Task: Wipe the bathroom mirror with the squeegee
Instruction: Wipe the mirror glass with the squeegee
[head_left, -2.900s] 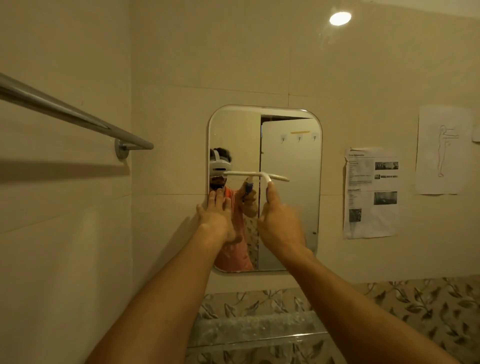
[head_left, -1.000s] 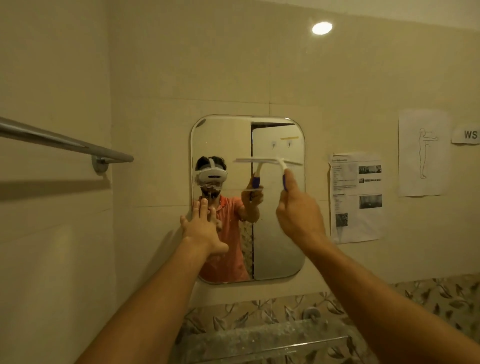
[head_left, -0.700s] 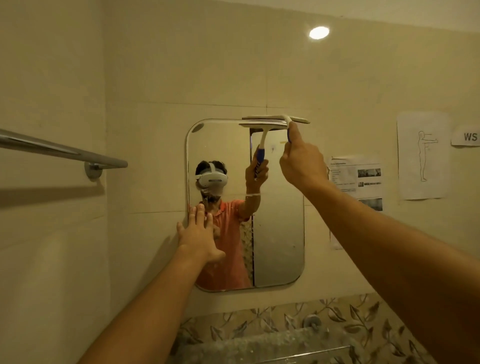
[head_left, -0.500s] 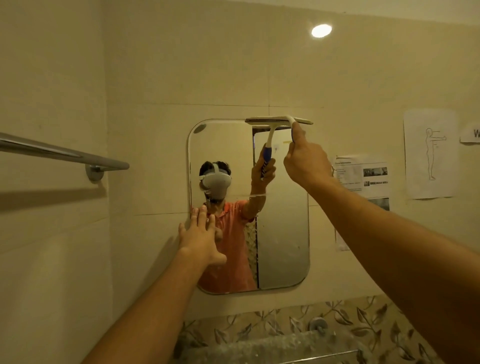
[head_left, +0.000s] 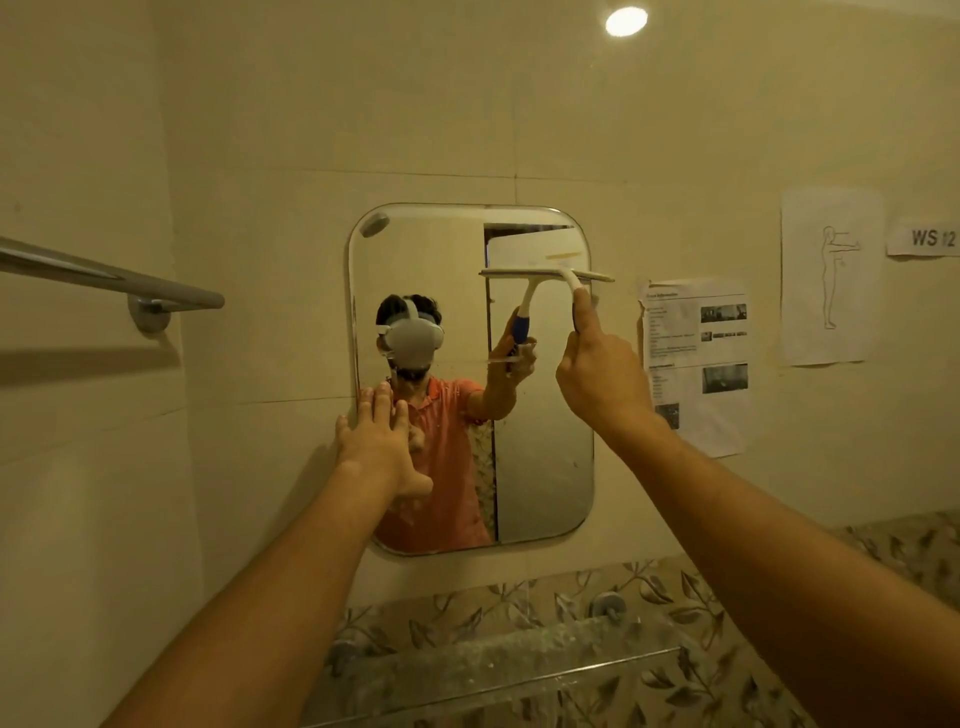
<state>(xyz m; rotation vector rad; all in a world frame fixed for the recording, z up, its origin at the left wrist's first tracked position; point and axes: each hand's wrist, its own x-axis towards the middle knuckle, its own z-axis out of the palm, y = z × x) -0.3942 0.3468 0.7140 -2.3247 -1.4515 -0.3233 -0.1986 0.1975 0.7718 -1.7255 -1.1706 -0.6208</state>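
My right hand (head_left: 602, 379): closed round the squeegee's handle, fingers curled, with the forefinger laid straight up along the white neck.
Squeegee (head_left: 545, 274): up at about 1 o'clock on the mirror. Its blade lies close to level against the glass, and the right-hand tip reaches just past the mirror's edge onto the wall. The neck curves down from the blade into my grip. The blue part of the handle shows only in the reflection.
My left hand (head_left: 376, 441): flat and holding nothing, fingers straight and close together, thumb spread out toward 4 o'clock. It sits at 8 o'clock on the mirror, fingertips across the left rim, partly on glass and partly on wall.
Mirror (head_left: 545, 467): an upright rectangle with rounded corners, fixed to the cream tiled wall straight ahead of me. It reflects me in an orange shirt and a pale headset, and a door behind me. There is a small grey mark near its 11 o'clock corner.
Towel bar (head_left: 114, 280): metal, on the side wall at 9 o'clock from the mirror, well apart from it.
Printed sheet (head_left: 696, 364): stuck to the wall at 3 o'clock, just beside the mirror and partly behind my right wrist.
Figure drawing (head_left: 831, 275): a paper farther out toward 2 o'clock, with a "WS 12" label (head_left: 930, 239) beside it.
Glass shelf (head_left: 493, 670): at 6 o'clock below the mirror, in front of a band of leaf-pattern tiles (head_left: 675, 597).
Ceiling light (head_left: 626, 22): round and lit, high at 1 o'clock.
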